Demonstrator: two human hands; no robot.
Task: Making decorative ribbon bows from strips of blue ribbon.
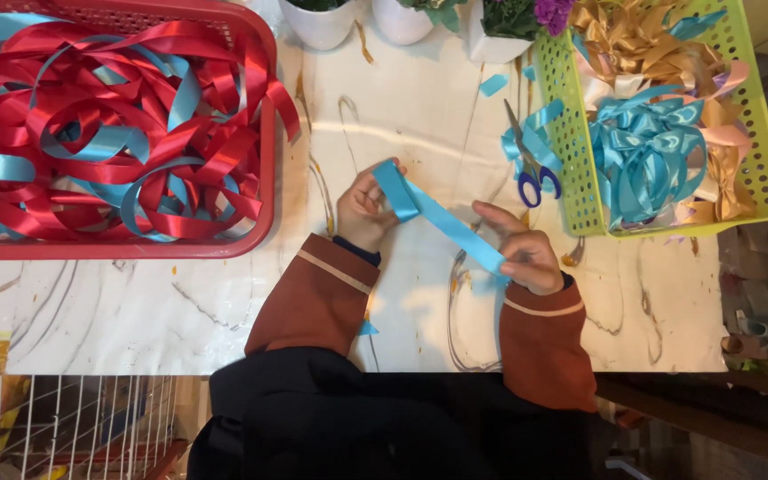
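Observation:
A light blue ribbon strip (442,218) stretches between both hands above the white marbled table (171,307). My left hand (364,210) grips its upper end, where the ribbon folds over the fingers. My right hand (524,255) pinches the lower end between thumb and fingers. Both arms wear rust-brown sleeves with pale cuff stripes.
A red basket (264,204) piled with red and light blue ribbons sits at the left. A lime-green basket (571,151) with blue, gold and pink bows stands at the right, blue-handled scissors (531,173) beside it. White flower pots (322,25) line the far edge. A wire rack (64,427) is below left.

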